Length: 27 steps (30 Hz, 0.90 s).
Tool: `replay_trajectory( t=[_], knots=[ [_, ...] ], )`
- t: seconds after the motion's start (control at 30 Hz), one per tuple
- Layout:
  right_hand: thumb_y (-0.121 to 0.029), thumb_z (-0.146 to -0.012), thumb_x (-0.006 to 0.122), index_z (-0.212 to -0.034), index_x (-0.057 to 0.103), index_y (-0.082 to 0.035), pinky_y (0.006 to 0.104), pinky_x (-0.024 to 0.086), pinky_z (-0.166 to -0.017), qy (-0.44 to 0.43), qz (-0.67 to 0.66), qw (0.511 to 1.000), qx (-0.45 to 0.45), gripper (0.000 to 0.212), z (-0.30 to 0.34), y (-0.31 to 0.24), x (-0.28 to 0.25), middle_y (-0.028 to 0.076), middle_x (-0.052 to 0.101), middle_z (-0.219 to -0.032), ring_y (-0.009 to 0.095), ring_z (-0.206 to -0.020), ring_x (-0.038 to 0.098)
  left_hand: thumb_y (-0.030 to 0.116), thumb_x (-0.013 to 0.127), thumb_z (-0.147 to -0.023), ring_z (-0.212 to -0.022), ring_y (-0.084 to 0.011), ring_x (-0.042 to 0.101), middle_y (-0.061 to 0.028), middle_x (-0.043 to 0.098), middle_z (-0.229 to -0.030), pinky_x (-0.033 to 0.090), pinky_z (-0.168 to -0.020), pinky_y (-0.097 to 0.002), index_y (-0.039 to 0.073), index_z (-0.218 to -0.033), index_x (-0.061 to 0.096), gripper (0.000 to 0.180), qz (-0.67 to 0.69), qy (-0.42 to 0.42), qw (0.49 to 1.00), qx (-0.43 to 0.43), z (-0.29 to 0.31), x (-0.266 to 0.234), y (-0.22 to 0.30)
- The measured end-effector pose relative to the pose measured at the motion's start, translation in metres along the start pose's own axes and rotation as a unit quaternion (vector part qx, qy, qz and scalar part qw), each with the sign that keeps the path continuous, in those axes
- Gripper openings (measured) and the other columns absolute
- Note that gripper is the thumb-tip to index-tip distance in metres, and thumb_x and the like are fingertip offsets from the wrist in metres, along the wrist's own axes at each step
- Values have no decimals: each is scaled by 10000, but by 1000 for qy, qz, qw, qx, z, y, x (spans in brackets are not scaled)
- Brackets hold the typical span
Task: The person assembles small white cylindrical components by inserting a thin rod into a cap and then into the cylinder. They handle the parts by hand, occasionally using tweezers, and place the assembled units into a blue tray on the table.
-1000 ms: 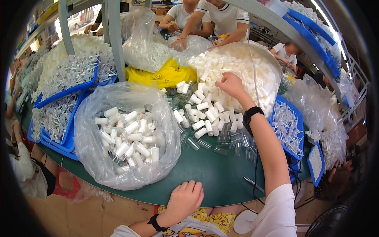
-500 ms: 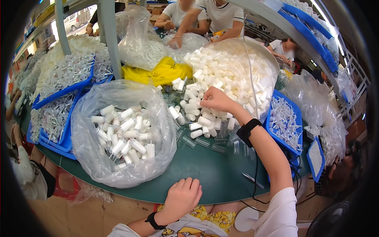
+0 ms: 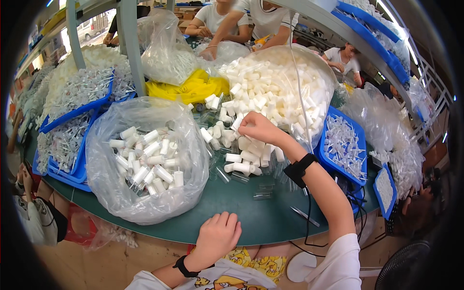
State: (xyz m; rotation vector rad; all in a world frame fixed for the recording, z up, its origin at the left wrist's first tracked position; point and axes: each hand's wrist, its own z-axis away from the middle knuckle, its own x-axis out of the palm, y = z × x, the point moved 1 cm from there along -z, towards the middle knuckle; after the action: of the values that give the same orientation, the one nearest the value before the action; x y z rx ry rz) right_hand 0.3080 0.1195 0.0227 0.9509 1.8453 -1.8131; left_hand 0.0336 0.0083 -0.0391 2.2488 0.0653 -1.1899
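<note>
My right hand [image 3: 259, 128] is over the near side of a heap of white foam-like cylinders [image 3: 280, 89], its fingers drawn together. A cylinder lies right by the fingertips; whether they grip it is hidden. My left hand [image 3: 218, 238] rests at the table's front edge with fingers curled under, so anything inside cannot be seen. Left of the heap, a large clear plastic bag [image 3: 191, 193] stands rolled open with white capped tubes [image 3: 152, 162] in it, some with thin pins. Several clear empty tubes [image 3: 262, 192] lie on the green table [image 3: 261, 222] below the right hand.
Blue trays [image 3: 363, 145] of small white pin-like parts stand on the right, and stacked blue trays [image 3: 79, 179] at left. Tweezers [image 3: 305, 216] and black cables [image 3: 309, 237] lie near the right forearm. A yellow bag [image 3: 188, 87] sits behind; co-workers sit across.
My right hand has come slightly nearer, and some cylinders and clear tubes at the heap's front have shifted nearer with it. The left hand stays about where it was. The view has shifted slightly.
</note>
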Motion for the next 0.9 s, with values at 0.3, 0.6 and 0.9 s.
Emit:
replay_trajectory(
  t=[0.3,0.6,0.9],
  knots=[
    [-345,-752,601,-826,655,-29,257,404,-682,4,-160,982,103,329,1,-4,-8,39,593,-804,119,-773,508,139,620,-752,-626,-218,516,-58,469,-679,435,-535,-328,70,-742,491,147,-8,11,1000,0,2,0,0],
    [-301,-799,563,-887,631,-29,242,402,-773,9,-173,982,81,294,8,-5,-6,27,602,-881,108,-850,522,228,630,-785,-880,-273,524,-117,514,-1013,454,-725,-360,83,-1089,542,349,108,13,993,52,-4,-6,26],
    [-246,-798,576,-939,625,-25,232,386,-784,38,-204,977,45,266,31,-23,-11,9,592,-874,92,-834,501,215,619,-796,-1112,-334,444,-154,480,-1208,365,-931,-419,107,-1154,557,379,-13,-36,992,119,-24,42,44]
  ],
)
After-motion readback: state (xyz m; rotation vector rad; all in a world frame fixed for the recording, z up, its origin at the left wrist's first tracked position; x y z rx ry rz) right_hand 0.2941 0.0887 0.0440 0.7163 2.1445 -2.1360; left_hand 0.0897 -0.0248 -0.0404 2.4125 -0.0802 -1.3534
